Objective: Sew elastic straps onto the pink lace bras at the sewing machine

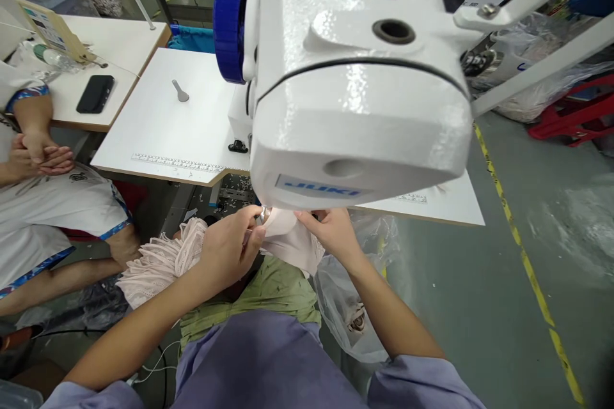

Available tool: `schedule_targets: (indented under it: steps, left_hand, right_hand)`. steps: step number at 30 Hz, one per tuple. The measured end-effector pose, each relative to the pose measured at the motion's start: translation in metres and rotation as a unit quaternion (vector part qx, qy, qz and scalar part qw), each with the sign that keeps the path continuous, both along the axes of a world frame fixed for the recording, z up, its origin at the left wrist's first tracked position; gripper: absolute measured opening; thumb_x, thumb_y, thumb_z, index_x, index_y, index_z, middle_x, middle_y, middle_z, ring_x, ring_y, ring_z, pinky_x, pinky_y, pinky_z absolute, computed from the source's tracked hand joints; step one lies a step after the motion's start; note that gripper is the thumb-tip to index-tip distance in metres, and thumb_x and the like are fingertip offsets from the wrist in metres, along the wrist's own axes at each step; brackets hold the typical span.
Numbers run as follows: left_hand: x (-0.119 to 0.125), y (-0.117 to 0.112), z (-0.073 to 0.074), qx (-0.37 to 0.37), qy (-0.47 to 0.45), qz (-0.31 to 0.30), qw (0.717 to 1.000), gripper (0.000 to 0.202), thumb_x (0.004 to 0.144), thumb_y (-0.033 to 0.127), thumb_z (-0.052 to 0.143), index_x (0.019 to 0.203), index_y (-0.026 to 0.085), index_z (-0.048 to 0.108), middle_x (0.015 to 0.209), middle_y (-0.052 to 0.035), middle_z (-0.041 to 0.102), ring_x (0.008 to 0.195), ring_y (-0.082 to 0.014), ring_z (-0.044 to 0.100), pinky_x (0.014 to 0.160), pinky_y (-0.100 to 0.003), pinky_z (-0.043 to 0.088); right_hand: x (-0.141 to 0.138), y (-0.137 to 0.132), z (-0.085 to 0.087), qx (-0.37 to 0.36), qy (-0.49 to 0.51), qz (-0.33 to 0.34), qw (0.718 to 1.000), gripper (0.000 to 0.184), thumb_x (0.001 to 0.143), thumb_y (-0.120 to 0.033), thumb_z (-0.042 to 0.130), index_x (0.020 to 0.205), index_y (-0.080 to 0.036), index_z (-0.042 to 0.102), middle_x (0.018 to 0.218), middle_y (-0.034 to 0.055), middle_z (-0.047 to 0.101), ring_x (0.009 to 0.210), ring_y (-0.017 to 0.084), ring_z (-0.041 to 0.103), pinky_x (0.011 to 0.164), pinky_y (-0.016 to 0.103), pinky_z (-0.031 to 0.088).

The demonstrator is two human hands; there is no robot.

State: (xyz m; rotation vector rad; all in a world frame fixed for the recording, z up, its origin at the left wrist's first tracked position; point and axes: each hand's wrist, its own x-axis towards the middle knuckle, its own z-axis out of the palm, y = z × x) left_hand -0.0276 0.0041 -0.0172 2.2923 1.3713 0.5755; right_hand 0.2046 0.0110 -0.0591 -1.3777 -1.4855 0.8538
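Below the head of a white JUKI sewing machine [359,128], both hands work at a pale pink fabric piece [292,248] with a lacy edge. My left hand [233,244] is closed on the fabric's left side, thumb against fingers. Beside those fingertips shows a small shiny metal part [263,215]; whether it belongs to the machine I cannot tell. My right hand [333,230] pinches the fabric's right edge between thumb and fingers. The machine head hides the needle area. A bundle of pale pink lace-edged pieces [165,262] lies left of my left forearm.
A white machine table [177,121] carries a printed ruler and a small grey tool [180,91]. Another person's clasped hands [43,156] are at the left, near a table with a black phone [95,94]. A clear plastic bag [352,326] hangs beneath my right arm.
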Motion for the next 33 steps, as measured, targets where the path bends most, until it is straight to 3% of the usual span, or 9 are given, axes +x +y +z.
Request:
schedule_targets:
  steps: [5,10,12,16,19,22,25,28,33]
  left_hand:
    - [-0.006,0.003,0.004,-0.195,-0.139,0.029,0.97,0.043,0.101,0.053,0.032,0.104,0.019,0.058,0.091,-0.0036,0.065,0.078,-0.0181,0.06,0.07,-0.028,0.044]
    - [-0.013,0.005,-0.001,-0.349,-0.165,-0.124,0.914,0.045,0.095,0.058,0.047,0.091,0.016,0.066,0.085,-0.0028,0.063,0.078,-0.0184,0.057,0.068,-0.027,0.042]
    - [-0.018,-0.001,-0.002,-0.396,-0.196,-0.135,0.887,0.045,0.094,0.057,0.05,0.09,0.015,0.066,0.077,-0.0011,0.06,0.069,-0.0155,0.054,0.062,-0.025,0.04]
    - [-0.041,-0.013,0.01,-0.355,-0.236,-0.027,0.904,0.042,0.096,0.05,0.049,0.083,0.014,0.067,0.074,-0.0016,0.062,0.068,-0.0145,0.055,0.062,-0.024,0.041]
    - [-0.062,-0.016,0.025,-0.285,-0.188,0.01,0.94,0.038,0.097,0.043,0.049,0.079,0.015,0.067,0.075,-0.0016,0.064,0.069,-0.0144,0.056,0.063,-0.024,0.041]
    - [-0.077,-0.013,0.027,-0.278,-0.151,-0.004,0.949,0.039,0.098,0.041,0.045,0.081,0.016,0.068,0.077,-0.002,0.066,0.07,-0.0154,0.058,0.065,-0.025,0.042]
    - [-0.082,-0.012,0.009,-0.25,-0.096,0.027,0.963,0.033,0.096,0.04,0.047,0.091,0.017,0.07,0.088,-0.0046,0.07,0.079,-0.0188,0.062,0.069,-0.027,0.045]
    - [-0.073,-0.019,-0.022,-0.146,-0.033,0.146,0.978,0.03,0.093,0.042,0.053,0.098,0.016,0.068,0.096,-0.0091,0.069,0.088,-0.0228,0.062,0.072,-0.03,0.047]
    - [-0.042,-0.038,-0.067,-0.307,-0.2,0.089,0.926,0.042,0.098,0.049,0.041,0.091,0.015,0.064,0.082,-0.0061,0.066,0.076,-0.0188,0.062,0.067,-0.028,0.048]
  right_hand:
    - [0.006,-0.021,-0.012,0.013,-0.057,-0.003,0.998,0.02,0.094,-0.04,0.058,0.099,-0.023,0.067,0.088,0.0031,0.066,0.073,0.016,0.058,0.069,0.03,0.045]
    - [-0.018,-0.073,0.005,-0.017,-0.066,0.073,0.995,0.022,0.097,-0.032,0.055,0.081,-0.021,0.064,0.07,-0.0011,0.058,0.065,0.013,0.054,0.061,0.026,0.039]
    - [-0.033,-0.092,0.012,-0.028,-0.021,0.121,0.992,0.021,0.097,-0.031,0.056,0.079,-0.021,0.063,0.068,-0.002,0.056,0.064,0.012,0.054,0.06,0.024,0.039]
    - [-0.065,-0.097,0.012,-0.065,0.092,0.161,0.98,0.023,0.095,-0.043,0.057,0.092,-0.022,0.066,0.078,0.001,0.061,0.073,0.015,0.057,0.067,0.026,0.045]
    - [-0.097,-0.072,-0.001,-0.123,0.18,0.223,0.95,0.055,0.081,-0.064,0.066,0.117,-0.022,0.062,0.105,0.008,0.063,0.093,0.022,0.061,0.08,0.033,0.051]
    - [-0.125,-0.046,-0.019,-0.198,0.333,0.167,0.907,0.061,0.08,-0.071,0.063,0.116,-0.023,0.061,0.095,0.0065,0.063,0.084,0.02,0.061,0.076,0.033,0.054]
    - [-0.138,-0.037,-0.039,-0.224,0.423,0.022,0.878,0.042,0.081,-0.059,0.068,0.102,-0.024,0.061,0.081,0.0003,0.059,0.067,0.013,0.056,0.067,0.028,0.053]
    - [-0.137,-0.05,-0.056,-0.165,0.347,-0.047,0.922,0.029,0.084,-0.048,0.069,0.095,-0.022,0.06,0.084,-0.0003,0.061,0.072,0.013,0.058,0.073,0.028,0.052]
    - [-0.127,-0.076,-0.072,-0.028,0.081,0.006,0.996,0.015,0.093,-0.034,0.059,0.097,-0.021,0.065,0.098,0.0065,0.064,0.094,0.021,0.061,0.083,0.035,0.051]
